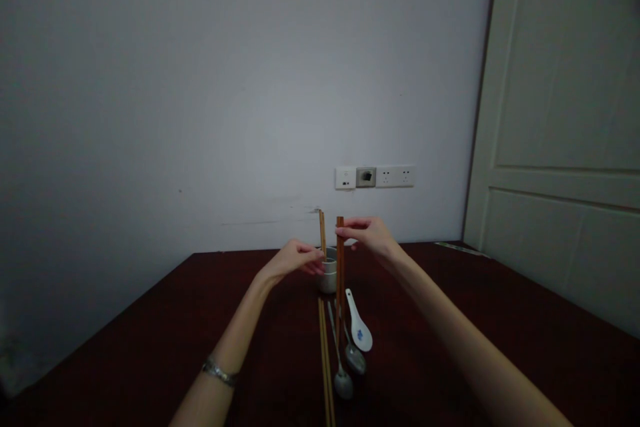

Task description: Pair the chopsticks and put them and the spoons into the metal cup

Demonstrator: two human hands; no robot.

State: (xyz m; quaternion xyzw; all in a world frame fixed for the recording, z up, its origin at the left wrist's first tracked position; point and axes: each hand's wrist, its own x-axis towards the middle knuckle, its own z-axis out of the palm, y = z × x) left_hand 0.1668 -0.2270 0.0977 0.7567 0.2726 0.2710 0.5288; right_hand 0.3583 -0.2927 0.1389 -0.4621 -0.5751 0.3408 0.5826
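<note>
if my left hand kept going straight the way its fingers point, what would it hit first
Most likely the cup: the left hand overlaps its left side in the picture, though depth is unclear and they may be touching.

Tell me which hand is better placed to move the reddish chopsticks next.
Likely the right hand: it grips the reddish chopsticks near their tops, while the left hand is beside the cup.

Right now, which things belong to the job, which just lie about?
In the job, it seems:
reddish chopsticks, in the right hand
pale cup, at the left hand
standing chopsticks in the cup

Seemingly lying about, in neither hand:
light chopsticks
two metal spoons
white spoon
</note>
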